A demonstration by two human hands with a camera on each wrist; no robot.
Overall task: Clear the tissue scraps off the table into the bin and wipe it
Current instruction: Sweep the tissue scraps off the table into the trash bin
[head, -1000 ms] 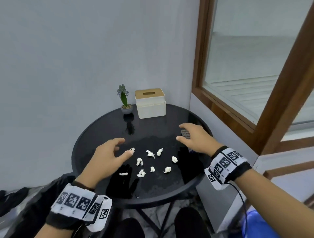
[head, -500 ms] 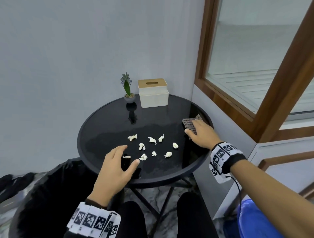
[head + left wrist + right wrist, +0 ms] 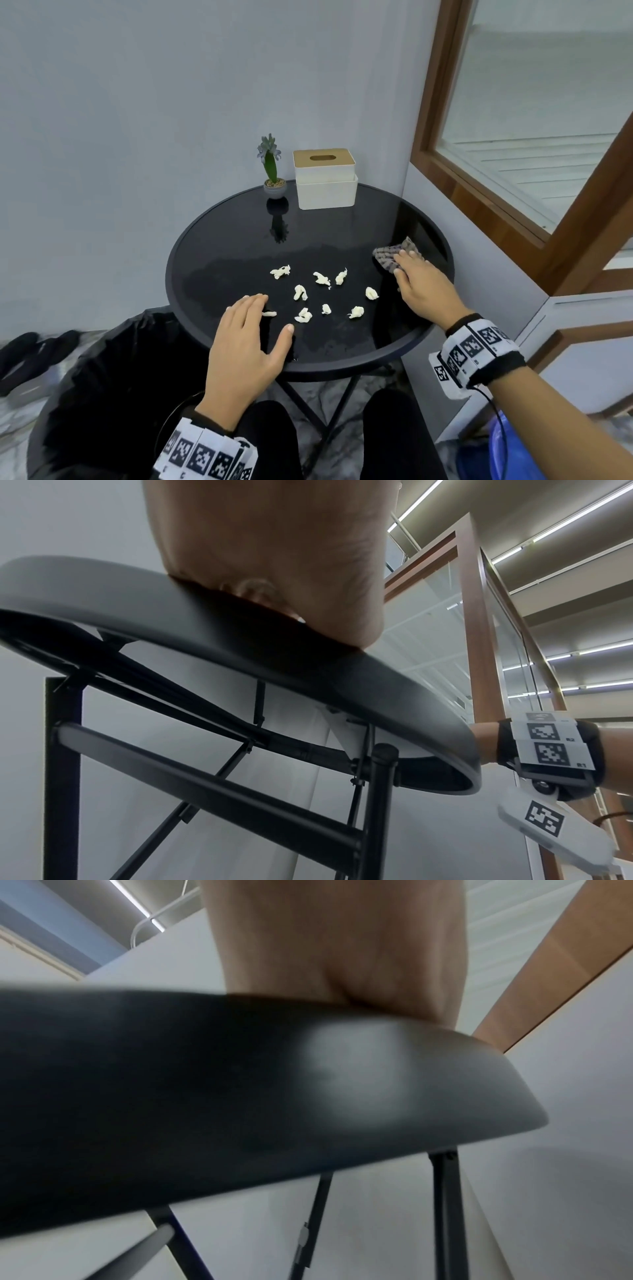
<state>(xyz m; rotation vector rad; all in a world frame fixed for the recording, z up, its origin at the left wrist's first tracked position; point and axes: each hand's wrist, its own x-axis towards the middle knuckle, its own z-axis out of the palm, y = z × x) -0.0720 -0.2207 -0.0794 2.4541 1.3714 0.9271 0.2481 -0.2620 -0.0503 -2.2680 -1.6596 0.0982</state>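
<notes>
While the tissue scraps (image 3: pixel 301 293) all remain on the table (image 3: pixel 219 240), the right hand (image 3: pixel 423 289) lays extended fingers on the cloth (image 3: pixel 394 255), and the left hand (image 3: pixel 245 342) spreads its fingers.

Right wrist view: table rim from below.
Right hand (image 3: pixel 339 945) above blurred black table (image 3: pixel 205 1083) edge; dark legs (image 3: pixel 445 1204) beneath.

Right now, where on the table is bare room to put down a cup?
Bare: the left part of the table, and the strip between tissue box and tissue scraps. Crowded: the middle scraps, left hand, and right hand on the cloth.
</notes>
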